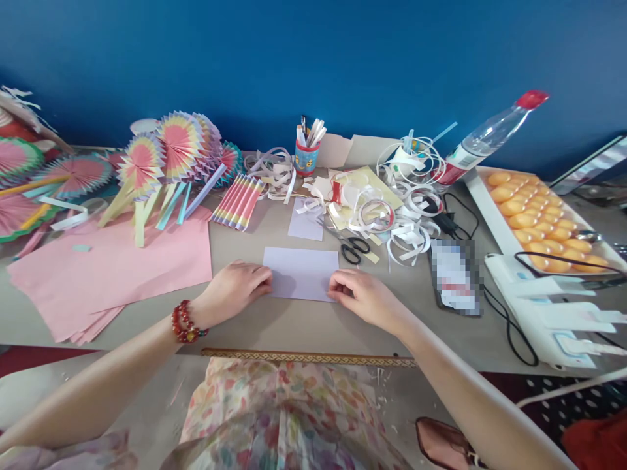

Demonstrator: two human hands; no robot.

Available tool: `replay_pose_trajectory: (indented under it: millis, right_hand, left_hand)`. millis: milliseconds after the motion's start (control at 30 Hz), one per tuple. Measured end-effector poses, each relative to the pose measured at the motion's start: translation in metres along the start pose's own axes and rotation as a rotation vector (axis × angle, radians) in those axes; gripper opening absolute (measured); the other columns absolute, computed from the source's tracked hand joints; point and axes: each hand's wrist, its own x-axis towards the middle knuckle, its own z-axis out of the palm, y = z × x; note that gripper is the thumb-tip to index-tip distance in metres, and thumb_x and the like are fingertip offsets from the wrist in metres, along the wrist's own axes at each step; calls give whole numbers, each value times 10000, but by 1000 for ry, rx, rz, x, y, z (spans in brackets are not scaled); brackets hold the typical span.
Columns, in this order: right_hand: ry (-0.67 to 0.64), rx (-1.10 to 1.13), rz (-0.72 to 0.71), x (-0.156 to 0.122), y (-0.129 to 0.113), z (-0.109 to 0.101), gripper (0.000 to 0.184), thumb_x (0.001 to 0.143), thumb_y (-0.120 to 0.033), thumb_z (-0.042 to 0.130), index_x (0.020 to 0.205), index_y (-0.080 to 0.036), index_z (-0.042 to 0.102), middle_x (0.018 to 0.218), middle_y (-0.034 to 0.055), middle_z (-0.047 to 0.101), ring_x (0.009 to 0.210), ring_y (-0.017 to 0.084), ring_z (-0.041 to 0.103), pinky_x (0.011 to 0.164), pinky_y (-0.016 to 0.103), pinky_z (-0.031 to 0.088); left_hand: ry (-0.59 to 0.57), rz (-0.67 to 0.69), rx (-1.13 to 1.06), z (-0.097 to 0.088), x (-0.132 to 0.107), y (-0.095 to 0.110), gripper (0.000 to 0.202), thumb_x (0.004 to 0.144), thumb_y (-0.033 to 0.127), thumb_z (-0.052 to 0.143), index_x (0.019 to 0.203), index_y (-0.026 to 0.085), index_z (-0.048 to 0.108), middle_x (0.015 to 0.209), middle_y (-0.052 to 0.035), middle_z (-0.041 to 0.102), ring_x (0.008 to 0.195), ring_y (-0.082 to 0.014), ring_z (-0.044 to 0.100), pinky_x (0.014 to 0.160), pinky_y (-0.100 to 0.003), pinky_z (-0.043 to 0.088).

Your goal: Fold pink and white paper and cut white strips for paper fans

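A lilac sheet of paper (301, 273) lies on the table in front of me. My left hand (238, 287) pinches its left edge, with a red bead bracelet on the wrist. Its right edge is between the closed fingers of my right hand (360, 295). Just beyond the right corner lie black-handled scissors (353, 249), their blades partly under paper scraps. A smaller lilac piece of paper (304, 225) lies behind the sheet. To the left rests a pleated pink, yellow and purple paper strip (239, 202).
Pink sheets (132, 267) and folded paper fans (179, 147) fill the left. A pen cup (306, 156) and tangled white strips (377, 209) stand behind. On the right are a phone (455, 277), a power strip (548, 313), a plastic bottle (482, 143) and a box of orange items (533, 215).
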Motion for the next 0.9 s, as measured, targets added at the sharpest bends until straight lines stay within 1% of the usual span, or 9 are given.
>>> replay_pose_trajectory:
  millis: [300,600,700,733,767,833,867,900]
  right_hand:
    - [30,-50,-9,0,-2,1,137,902,-198,570,771,-220,533,743,-14,587,707,145,542,619,239,342]
    - [24,-16,-34,-1,3,2,136,906,-221,561,770,-220,558,740,-13,586,700,141,555,622,240,375]
    - [39,-38,-35,-3,4,4,74,908,-225,566,837,-222,584,824,0,595,703,137,567,631,241,404]
    - [47,-54,-40,-4,4,4,45,912,-227,562,892,-225,602,885,12,601,717,138,577,644,243,421]
    - [58,-78,-52,-5,5,5,81,918,-227,551,963,-234,618,951,26,600,743,143,588,663,249,438]
    - [73,-154,-93,-7,4,6,243,925,-196,515,1129,-270,624,1053,49,580,821,163,603,718,266,463]
    - [74,-202,-123,-8,4,7,326,925,-164,492,1197,-296,612,1075,54,570,862,173,603,751,277,468]
    - [69,-254,-157,-8,3,8,401,922,-127,469,1247,-324,596,1083,56,563,895,182,598,781,290,468]
  left_hand:
    - [7,5,10,0,0,1,250,1016,327,415,828,195,513,744,0,611,699,-177,589,714,-305,368]
    - [21,11,22,-1,0,2,270,1020,330,397,828,190,526,755,-11,625,704,-179,598,711,-313,377]
    - [22,18,48,0,-1,3,271,1022,331,401,836,184,533,757,-13,620,705,-178,598,704,-313,384]
    - [33,26,59,1,-2,3,267,1023,330,401,854,181,546,775,-20,623,716,-178,597,708,-313,391]
    - [56,40,74,2,-4,2,256,1023,325,401,892,178,565,809,-31,628,736,-180,596,717,-313,401]
    - [109,90,128,4,-6,2,213,1019,271,403,1058,190,596,913,-56,630,813,-188,592,759,-317,420]
    - [129,128,166,5,-7,1,237,1014,226,405,1174,219,580,979,-64,624,863,-193,586,792,-322,426]
    - [138,169,206,6,-7,1,317,1005,180,406,1282,266,536,1041,-68,614,913,-198,578,831,-330,427]
